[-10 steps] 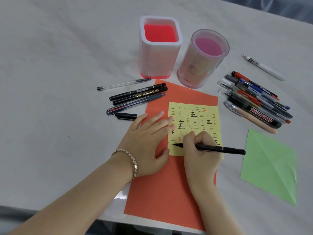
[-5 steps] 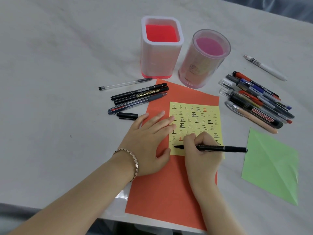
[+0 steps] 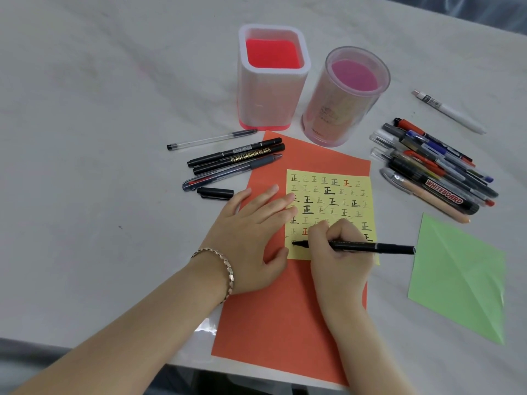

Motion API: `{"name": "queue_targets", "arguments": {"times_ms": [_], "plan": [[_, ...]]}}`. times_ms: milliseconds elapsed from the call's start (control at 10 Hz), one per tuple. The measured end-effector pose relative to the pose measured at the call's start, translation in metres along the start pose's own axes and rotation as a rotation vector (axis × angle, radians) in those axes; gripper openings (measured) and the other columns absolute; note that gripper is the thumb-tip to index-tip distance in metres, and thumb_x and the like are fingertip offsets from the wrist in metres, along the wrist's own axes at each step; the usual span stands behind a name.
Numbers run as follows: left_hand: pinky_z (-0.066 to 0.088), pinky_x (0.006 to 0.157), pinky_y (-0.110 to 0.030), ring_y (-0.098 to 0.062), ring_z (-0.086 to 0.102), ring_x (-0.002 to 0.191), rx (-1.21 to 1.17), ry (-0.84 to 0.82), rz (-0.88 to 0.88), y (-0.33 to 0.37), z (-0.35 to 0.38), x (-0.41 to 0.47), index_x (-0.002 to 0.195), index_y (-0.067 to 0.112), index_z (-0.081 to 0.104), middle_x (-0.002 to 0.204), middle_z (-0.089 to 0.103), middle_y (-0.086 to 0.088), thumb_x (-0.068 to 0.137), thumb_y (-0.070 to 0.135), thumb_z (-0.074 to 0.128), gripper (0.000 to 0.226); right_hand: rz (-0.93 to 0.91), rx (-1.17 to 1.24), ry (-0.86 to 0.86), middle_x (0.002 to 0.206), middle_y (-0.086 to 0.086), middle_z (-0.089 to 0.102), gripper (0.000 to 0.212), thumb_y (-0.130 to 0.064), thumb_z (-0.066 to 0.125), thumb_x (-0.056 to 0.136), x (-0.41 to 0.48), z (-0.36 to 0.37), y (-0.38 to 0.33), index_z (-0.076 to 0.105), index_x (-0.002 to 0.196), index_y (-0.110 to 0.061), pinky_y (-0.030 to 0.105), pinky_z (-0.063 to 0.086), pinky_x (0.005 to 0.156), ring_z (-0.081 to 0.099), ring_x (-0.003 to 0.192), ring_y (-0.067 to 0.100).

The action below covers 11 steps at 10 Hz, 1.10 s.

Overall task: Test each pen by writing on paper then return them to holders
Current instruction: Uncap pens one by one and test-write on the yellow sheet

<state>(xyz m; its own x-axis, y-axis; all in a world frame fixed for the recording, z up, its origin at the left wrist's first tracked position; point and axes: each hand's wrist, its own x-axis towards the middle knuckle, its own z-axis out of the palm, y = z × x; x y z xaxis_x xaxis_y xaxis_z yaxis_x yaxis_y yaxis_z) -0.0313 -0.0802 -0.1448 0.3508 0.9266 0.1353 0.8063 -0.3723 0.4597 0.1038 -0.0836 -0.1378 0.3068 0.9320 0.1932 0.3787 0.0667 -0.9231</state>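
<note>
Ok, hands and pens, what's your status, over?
Right hand gripping black pen, tip on yellow paper. Left hand flat, pressing paper's edge. Square holder, round holder: no pens. Nothing blocking.

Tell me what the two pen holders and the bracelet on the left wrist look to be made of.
Square holder: glossy white plastic by its look, with soft highlights on its wall and a red base. Round holder: clear plastic, since the pink lining shows through its wall. Bracelet: probably metal, rose-gold in tone; its faceted links glint.
</note>
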Motion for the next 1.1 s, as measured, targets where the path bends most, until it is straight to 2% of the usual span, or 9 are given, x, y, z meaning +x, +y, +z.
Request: {"name": "queue_targets", "arguments": {"times_ms": [400, 700, 800, 900, 1000, 1100], "plan": [[0.018, 0.108, -0.040, -0.014, 0.034, 0.134, -0.009, 0.015, 0.002, 0.001, 0.000, 0.000, 0.124, 0.019, 0.056, 0.138, 0.048, 0.006, 0.072, 0.039, 0.043, 0.058, 0.040, 0.020, -0.033, 0.038, -0.010, 0.031, 0.038, -0.012, 0.053, 0.069, -0.001, 0.000, -0.001, 0.025, 0.045, -0.024, 0.011, 0.028, 0.047, 0.031, 0.041, 0.003], [0.017, 0.108, -0.040, -0.014, 0.032, 0.134, -0.005, 0.001, 0.006, 0.000, 0.000, 0.000, 0.125, 0.019, 0.054, 0.139, 0.047, 0.007, 0.073, 0.040, 0.042, 0.058, 0.047, -0.013, 0.068, 0.040, -0.008, 0.028, 0.038, -0.008, 0.050, 0.069, 0.000, -0.002, 0.002, 0.022, 0.048, -0.024, 0.015, 0.023, 0.046, 0.026, 0.044, 0.005], [0.016, 0.108, -0.040, -0.013, 0.032, 0.134, 0.007, -0.001, 0.012, 0.000, 0.000, -0.001, 0.125, 0.020, 0.054, 0.138, 0.047, 0.007, 0.073, 0.039, 0.042, 0.057, 0.165, 0.129, 0.149, 0.038, -0.012, 0.030, 0.034, -0.014, 0.052, 0.071, 0.001, -0.005, -0.005, 0.028, 0.048, -0.018, 0.011, 0.026, 0.047, 0.030, 0.042, 0.002], [0.014, 0.109, -0.038, -0.014, 0.031, 0.134, 0.018, -0.021, 0.031, -0.001, 0.000, -0.001, 0.126, 0.019, 0.053, 0.139, 0.046, 0.005, 0.075, 0.038, 0.041, 0.056, 0.234, 0.161, 0.108, 0.046, -0.010, 0.044, 0.033, -0.032, 0.061, 0.078, 0.005, -0.011, -0.006, 0.046, 0.049, -0.024, 0.023, 0.035, 0.054, 0.042, 0.051, 0.010], [0.015, 0.110, -0.037, -0.013, 0.031, 0.133, -0.033, 0.025, 0.033, -0.001, -0.001, -0.002, 0.125, 0.015, 0.054, 0.138, 0.048, 0.000, 0.081, 0.029, 0.041, 0.047, 0.295, 0.165, 0.038, 0.044, -0.008, 0.049, 0.034, -0.035, 0.064, 0.084, 0.010, -0.020, -0.008, 0.055, 0.052, -0.026, 0.027, 0.036, 0.052, 0.045, 0.049, 0.015], [0.028, 0.101, -0.037, -0.018, 0.044, 0.120, -0.005, 0.210, -0.009, -0.003, -0.007, -0.005, 0.116, 0.008, 0.059, 0.129, 0.055, -0.008, 0.082, 0.012, 0.040, 0.040, 0.292, 0.155, -0.026, 0.036, -0.007, 0.045, 0.037, -0.029, 0.060, 0.086, 0.018, -0.034, -0.015, 0.047, 0.055, -0.012, 0.015, 0.034, 0.042, 0.038, 0.037, 0.005]]}}
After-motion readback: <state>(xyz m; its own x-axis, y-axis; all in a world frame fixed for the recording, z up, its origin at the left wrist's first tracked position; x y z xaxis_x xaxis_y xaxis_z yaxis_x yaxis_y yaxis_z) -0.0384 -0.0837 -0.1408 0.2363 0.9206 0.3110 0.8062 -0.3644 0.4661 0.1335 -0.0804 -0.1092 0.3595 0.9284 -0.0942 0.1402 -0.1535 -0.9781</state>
